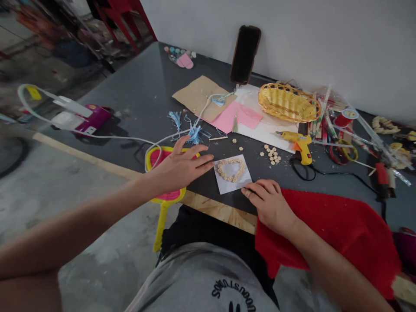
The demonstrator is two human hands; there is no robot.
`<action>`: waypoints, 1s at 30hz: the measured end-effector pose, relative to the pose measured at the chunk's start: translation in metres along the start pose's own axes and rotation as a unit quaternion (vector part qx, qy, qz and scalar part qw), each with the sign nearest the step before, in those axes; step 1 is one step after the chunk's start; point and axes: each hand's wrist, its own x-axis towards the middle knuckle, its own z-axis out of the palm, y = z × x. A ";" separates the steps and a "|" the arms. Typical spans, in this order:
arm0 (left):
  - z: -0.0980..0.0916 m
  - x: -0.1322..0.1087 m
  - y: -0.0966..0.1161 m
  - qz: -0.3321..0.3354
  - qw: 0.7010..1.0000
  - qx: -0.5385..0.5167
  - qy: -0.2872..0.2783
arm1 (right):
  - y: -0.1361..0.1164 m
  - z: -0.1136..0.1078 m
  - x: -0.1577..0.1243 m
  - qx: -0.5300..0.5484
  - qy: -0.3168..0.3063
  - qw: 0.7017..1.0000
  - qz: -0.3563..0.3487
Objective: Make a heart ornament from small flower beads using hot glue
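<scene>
On the dark table near its front edge lies a small white card (224,187) with a ring of small pale flower-shaped pieces (231,178) on it. My left hand (182,169) reaches over a yellow-rimmed pink paddle (167,197). Its fingers are spread, with the fingertips near the card's left edge and nothing held. My right hand (271,206) rests beside a red cloth (331,225), its fingers together and closed at the card's lower right corner. The underside of that grip is hidden.
Behind the card are loose flower pieces (273,157), a yellow glue gun (303,145) with a black cord, blue tassels (195,132) and a wicker basket (289,104). A phone (246,54) leans on the wall. A purple-and-white device (81,119) with a pale cable stands left.
</scene>
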 end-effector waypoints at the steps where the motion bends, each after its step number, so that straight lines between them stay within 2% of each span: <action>1: 0.000 0.000 0.000 0.001 1.000 0.000 0.004 | 0.000 0.000 0.000 0.000 -0.001 1.000 0.000; 11: -0.004 0.002 0.002 0.000 1.000 0.007 0.009 | -0.001 0.002 0.000 0.000 0.003 1.000 0.004; 24: -0.003 -0.001 0.002 0.005 1.000 0.014 -0.013 | 0.002 -0.006 -0.001 -0.029 -0.023 0.999 0.005; 30: -0.002 0.001 0.002 0.004 1.000 0.025 0.001 | 0.002 -0.006 0.000 -0.036 -0.012 0.999 -0.003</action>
